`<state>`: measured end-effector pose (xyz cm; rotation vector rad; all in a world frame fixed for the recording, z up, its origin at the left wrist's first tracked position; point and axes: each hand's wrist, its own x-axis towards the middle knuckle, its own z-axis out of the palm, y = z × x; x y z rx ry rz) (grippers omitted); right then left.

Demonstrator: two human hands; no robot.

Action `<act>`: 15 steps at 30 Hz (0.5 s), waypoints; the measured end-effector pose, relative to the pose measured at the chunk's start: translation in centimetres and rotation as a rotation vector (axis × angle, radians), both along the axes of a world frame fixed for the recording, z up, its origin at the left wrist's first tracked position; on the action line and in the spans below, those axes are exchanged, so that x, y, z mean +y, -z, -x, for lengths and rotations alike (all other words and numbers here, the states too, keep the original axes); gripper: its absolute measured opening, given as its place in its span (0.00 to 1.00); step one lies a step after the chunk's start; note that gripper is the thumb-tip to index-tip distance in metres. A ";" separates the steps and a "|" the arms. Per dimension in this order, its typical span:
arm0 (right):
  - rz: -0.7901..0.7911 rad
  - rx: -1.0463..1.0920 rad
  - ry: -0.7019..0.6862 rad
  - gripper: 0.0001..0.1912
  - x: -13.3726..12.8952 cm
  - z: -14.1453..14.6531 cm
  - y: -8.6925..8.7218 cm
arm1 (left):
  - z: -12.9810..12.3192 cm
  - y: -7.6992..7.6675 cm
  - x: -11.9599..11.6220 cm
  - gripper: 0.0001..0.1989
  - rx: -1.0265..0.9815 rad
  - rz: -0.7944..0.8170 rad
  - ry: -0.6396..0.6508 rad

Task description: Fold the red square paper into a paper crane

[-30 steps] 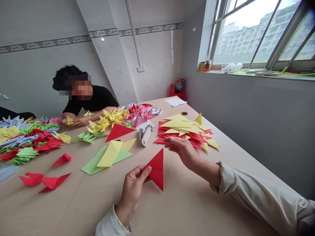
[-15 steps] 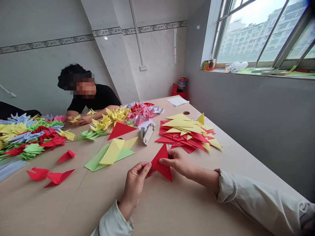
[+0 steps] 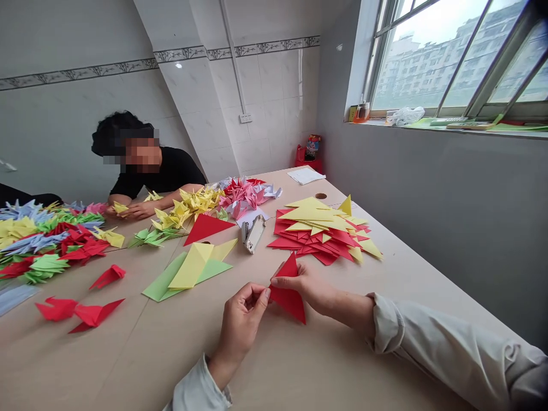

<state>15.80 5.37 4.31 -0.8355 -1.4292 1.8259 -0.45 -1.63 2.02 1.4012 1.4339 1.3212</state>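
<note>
Between my two hands, just above the table, is a folded red paper triangle. My left hand pinches its left corner between thumb and fingers. My right hand grips the sheet from the right, thumb across the front and fingers behind it, out of sight. Beyond my right hand lies a pile of red and yellow folded paper. A silver stapler stands past the paper I hold. Left of it are yellow and green folded sheets and another red triangle.
Three red folded paper pieces lie at left. Heaps of colourful paper cranes cover the far left, with yellow and pink ones at the back. A person in black leans on the table opposite, holding yellow paper.
My right thumb has slid left along the red paper toward the corner pinched by my left hand. The triangle has tilted slightly. The whole view has shifted a little.
</note>
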 end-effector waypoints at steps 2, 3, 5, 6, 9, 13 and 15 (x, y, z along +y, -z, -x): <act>0.020 0.072 0.070 0.11 1.5 -0.5 -0.1 | 0.3 0.0 0.1 0.11 -0.033 -0.001 -0.007; -0.008 0.124 0.143 0.11 2.3 -0.9 -0.1 | 0.5 0.1 0.2 0.12 -0.073 0.004 -0.015; -0.038 0.171 0.271 0.12 3.8 -1.5 -0.2 | 1.0 0.3 0.4 0.12 -0.215 0.027 -0.041; -0.033 0.191 0.294 0.13 4.2 -1.8 -0.1 | 1.2 0.4 0.5 0.12 -0.305 0.042 -0.055; -0.009 0.181 0.173 0.13 4.0 -1.8 -0.1 | 1.5 0.5 0.7 0.11 -0.550 0.080 -0.075; -0.009 0.152 -0.139 0.15 1.8 -1.1 -0.6 | 1.3 0.2 0.7 0.10 -0.689 0.109 -0.046; -0.039 0.156 -0.178 0.15 1.1 -1.0 -1.1 | 1.1 0.1 0.6 0.11 -0.707 0.117 -0.045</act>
